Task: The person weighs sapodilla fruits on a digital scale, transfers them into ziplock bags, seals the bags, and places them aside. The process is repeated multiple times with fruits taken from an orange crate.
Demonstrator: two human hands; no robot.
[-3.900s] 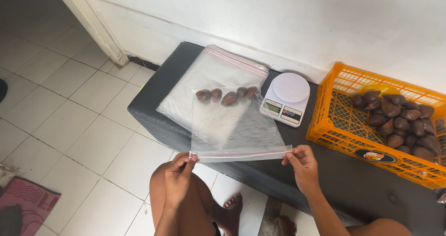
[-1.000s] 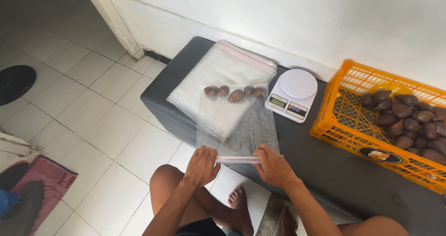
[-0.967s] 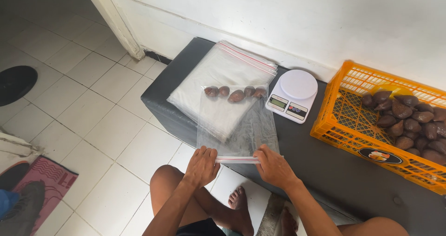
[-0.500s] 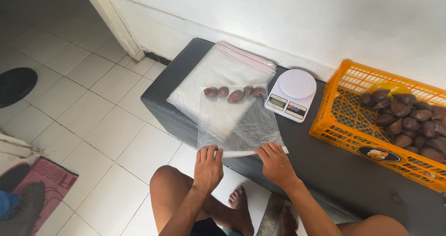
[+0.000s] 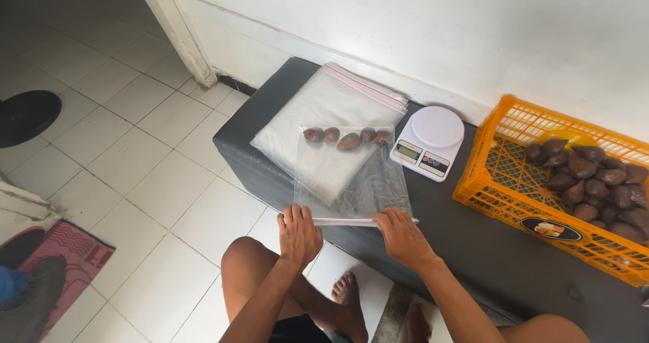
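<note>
A clear zip bag (image 5: 355, 177) lies on the dark grey bench (image 5: 473, 228), with several brown fruits (image 5: 347, 139) at its far end. Its zip strip runs along the near edge. My left hand (image 5: 297, 231) presses the left end of that strip, fingers flat on it. My right hand (image 5: 402, 235) pinches the strip further right. The bag partly overlaps a stack of empty clear zip bags (image 5: 324, 106) with red strips.
A white kitchen scale (image 5: 429, 142) stands right of the bags. An orange plastic crate (image 5: 561, 187) holds many brown fruits (image 5: 595, 184) at the far right. A white wall runs behind the bench. White floor tiles, a red mat (image 5: 51, 268) and shoes lie to the left.
The bag was held up and stretched wide between both hands; now it lies lower on the bench, with my hands closer together on the zip strip.
</note>
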